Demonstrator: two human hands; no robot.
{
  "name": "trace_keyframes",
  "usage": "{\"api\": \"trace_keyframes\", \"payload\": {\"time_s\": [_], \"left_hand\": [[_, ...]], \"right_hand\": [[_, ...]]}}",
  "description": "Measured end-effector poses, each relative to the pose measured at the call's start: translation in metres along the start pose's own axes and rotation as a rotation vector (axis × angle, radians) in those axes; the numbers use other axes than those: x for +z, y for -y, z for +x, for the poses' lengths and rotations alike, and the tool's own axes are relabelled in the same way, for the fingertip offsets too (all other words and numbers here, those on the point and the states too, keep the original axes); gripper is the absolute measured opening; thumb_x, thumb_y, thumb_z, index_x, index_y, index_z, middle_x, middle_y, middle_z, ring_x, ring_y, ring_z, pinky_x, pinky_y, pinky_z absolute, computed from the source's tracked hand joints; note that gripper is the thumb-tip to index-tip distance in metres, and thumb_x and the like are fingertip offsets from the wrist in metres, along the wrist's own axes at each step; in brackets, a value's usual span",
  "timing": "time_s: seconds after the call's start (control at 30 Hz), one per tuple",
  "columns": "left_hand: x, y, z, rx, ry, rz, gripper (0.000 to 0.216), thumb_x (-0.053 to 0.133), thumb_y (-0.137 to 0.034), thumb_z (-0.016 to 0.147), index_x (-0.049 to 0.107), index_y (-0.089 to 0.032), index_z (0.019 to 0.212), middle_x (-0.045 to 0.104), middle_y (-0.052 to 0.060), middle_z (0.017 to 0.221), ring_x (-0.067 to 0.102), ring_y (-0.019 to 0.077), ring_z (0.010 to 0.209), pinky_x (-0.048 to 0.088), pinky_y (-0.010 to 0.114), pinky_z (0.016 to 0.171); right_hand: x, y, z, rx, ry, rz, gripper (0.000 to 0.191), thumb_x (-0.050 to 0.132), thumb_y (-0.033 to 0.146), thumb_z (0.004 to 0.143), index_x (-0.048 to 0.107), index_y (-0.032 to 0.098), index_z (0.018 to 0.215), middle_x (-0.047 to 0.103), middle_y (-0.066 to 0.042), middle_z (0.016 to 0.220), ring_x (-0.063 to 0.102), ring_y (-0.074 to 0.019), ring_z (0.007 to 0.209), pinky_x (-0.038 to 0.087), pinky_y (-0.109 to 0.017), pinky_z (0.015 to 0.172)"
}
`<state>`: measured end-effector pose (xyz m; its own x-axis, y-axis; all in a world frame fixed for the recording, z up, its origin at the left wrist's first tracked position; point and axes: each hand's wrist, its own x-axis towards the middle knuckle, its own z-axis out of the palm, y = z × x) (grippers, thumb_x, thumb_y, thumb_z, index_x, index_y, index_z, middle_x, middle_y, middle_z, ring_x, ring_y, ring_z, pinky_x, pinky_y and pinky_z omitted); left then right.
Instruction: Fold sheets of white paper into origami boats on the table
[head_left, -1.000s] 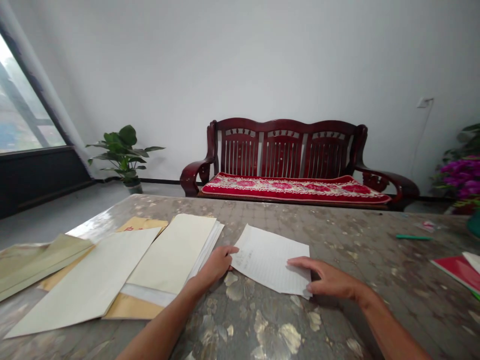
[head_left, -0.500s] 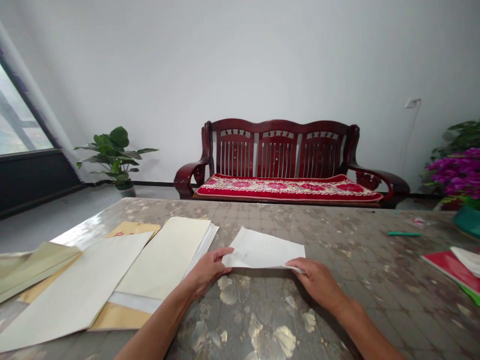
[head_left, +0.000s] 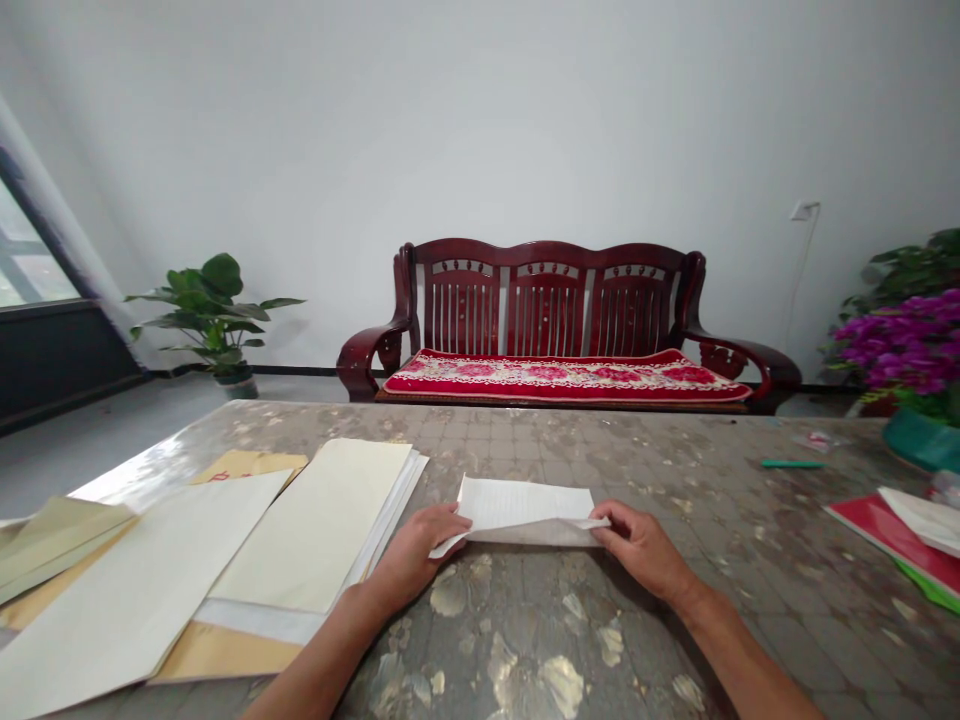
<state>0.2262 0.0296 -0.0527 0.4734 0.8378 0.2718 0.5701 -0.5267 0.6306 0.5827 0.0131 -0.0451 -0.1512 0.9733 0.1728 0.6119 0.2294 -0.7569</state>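
Note:
A white lined sheet of paper (head_left: 525, 505) lies on the patterned table (head_left: 570, 620) in front of me, its near edge lifted and curling upward. My left hand (head_left: 416, 550) pinches the sheet's near left corner. My right hand (head_left: 641, 550) grips the near right corner. Both hands hold the near edge a little above the table while the far edge rests on it.
Cream and yellow envelopes and a paper stack (head_left: 315, 535) spread over the table's left side. A red folder with papers (head_left: 892, 530), a green pen (head_left: 791, 464) and a potted purple flower (head_left: 911, 345) sit at right. Behind stand a wooden bench (head_left: 559, 330) and a leafy plant (head_left: 214, 310).
Both hands took hold of the sheet's near corners and raised its near edge off the table, folding it toward the far side. The view shifted slightly rightward.

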Motion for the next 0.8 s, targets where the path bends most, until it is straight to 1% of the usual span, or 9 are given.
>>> {"api": "trace_keyframes", "payload": {"time_s": [0.07, 0.2, 0.27, 0.33, 0.4, 0.5, 0.6, 0.7, 0.8], "left_hand": [[-0.004, 0.000, -0.002, 0.013, 0.009, 0.065, 0.023, 0.057, -0.035, 0.090, 0.075, -0.030, 0.105, 0.074, 0.002, 0.112, 0.059, 0.0238, 0.120, 0.040, 0.038, 0.110], [-0.009, -0.003, -0.004, 0.079, 0.051, 0.197, 0.023, 0.056, -0.029, 0.090, 0.074, -0.029, 0.106, 0.074, 0.003, 0.113, 0.055, 0.0245, 0.125, 0.036, 0.040, 0.112], [-0.011, -0.005, -0.003, 0.103, 0.060, 0.207, 0.023, 0.056, -0.028, 0.090, 0.073, -0.028, 0.105, 0.074, 0.003, 0.111, 0.056, 0.0239, 0.124, 0.036, 0.039, 0.111], [-0.012, -0.009, -0.003, 0.114, 0.064, 0.195, 0.022, 0.057, -0.029, 0.090, 0.073, -0.028, 0.105, 0.074, 0.004, 0.108, 0.058, 0.0233, 0.119, 0.037, 0.038, 0.109], [-0.014, -0.014, -0.003, 0.114, 0.075, 0.190, 0.021, 0.056, -0.032, 0.090, 0.073, -0.027, 0.102, 0.075, 0.005, 0.104, 0.061, 0.0231, 0.113, 0.039, 0.035, 0.104], [-0.016, -0.021, -0.003, 0.099, 0.118, 0.226, 0.024, 0.052, -0.036, 0.093, 0.073, -0.024, 0.093, 0.074, 0.005, 0.095, 0.065, 0.0221, 0.100, 0.041, 0.032, 0.096], [-0.018, -0.022, -0.002, 0.050, 0.147, 0.307, 0.034, 0.045, -0.038, 0.097, 0.069, -0.021, 0.080, 0.072, 0.004, 0.082, 0.064, 0.0194, 0.085, 0.040, 0.029, 0.084], [-0.016, -0.021, 0.000, -0.043, 0.137, 0.346, 0.041, 0.042, -0.040, 0.099, 0.064, -0.020, 0.071, 0.068, 0.002, 0.075, 0.061, 0.0172, 0.077, 0.038, 0.027, 0.076], [-0.013, -0.021, 0.003, -0.233, 0.088, 0.352, 0.042, 0.042, -0.040, 0.098, 0.062, -0.019, 0.067, 0.067, 0.002, 0.072, 0.061, 0.0172, 0.074, 0.036, 0.026, 0.070]], "right_hand": [[0.000, -0.003, 0.000, 0.002, 0.015, 0.036, 0.022, 0.054, 0.039, 0.081, 0.065, 0.020, 0.081, 0.062, 0.002, 0.070, 0.057, -0.0170, 0.070, 0.043, -0.025, 0.066], [0.002, -0.004, 0.001, 0.033, -0.002, 0.111, 0.025, 0.054, 0.040, 0.080, 0.067, 0.020, 0.089, 0.061, 0.003, 0.071, 0.056, -0.0161, 0.069, 0.042, -0.024, 0.064], [0.004, -0.003, 0.001, 0.045, -0.026, 0.149, 0.026, 0.056, 0.041, 0.077, 0.067, 0.020, 0.087, 0.062, 0.003, 0.071, 0.056, -0.0162, 0.069, 0.042, -0.024, 0.064], [0.006, -0.003, 0.001, 0.054, -0.048, 0.187, 0.026, 0.059, 0.042, 0.074, 0.067, 0.019, 0.082, 0.061, 0.002, 0.070, 0.055, -0.0159, 0.068, 0.042, -0.024, 0.063], [0.010, -0.004, 0.001, 0.074, -0.065, 0.214, 0.027, 0.061, 0.044, 0.072, 0.066, 0.019, 0.080, 0.058, 0.003, 0.065, 0.051, -0.0145, 0.062, 0.039, -0.024, 0.059], [0.015, -0.006, 0.004, 0.088, -0.120, 0.245, 0.031, 0.060, 0.049, 0.073, 0.063, 0.019, 0.074, 0.053, 0.004, 0.059, 0.046, -0.0129, 0.057, 0.035, -0.023, 0.054], [0.017, -0.006, 0.006, 0.081, -0.191, 0.235, 0.037, 0.057, 0.055, 0.076, 0.061, 0.019, 0.071, 0.053, 0.003, 0.060, 0.048, -0.0134, 0.058, 0.036, -0.023, 0.055], [0.016, -0.003, 0.005, 0.072, -0.219, 0.108, 0.040, 0.050, 0.057, 0.080, 0.060, 0.019, 0.075, 0.056, 0.002, 0.063, 0.051, -0.0155, 0.062, 0.038, -0.024, 0.058], [0.016, 0.000, 0.004, 0.080, -0.241, -0.090, 0.040, 0.040, 0.057, 0.087, 0.060, 0.021, 0.083, 0.061, 0.001, 0.067, 0.056, -0.0178, 0.066, 0.038, -0.026, 0.061]]}}
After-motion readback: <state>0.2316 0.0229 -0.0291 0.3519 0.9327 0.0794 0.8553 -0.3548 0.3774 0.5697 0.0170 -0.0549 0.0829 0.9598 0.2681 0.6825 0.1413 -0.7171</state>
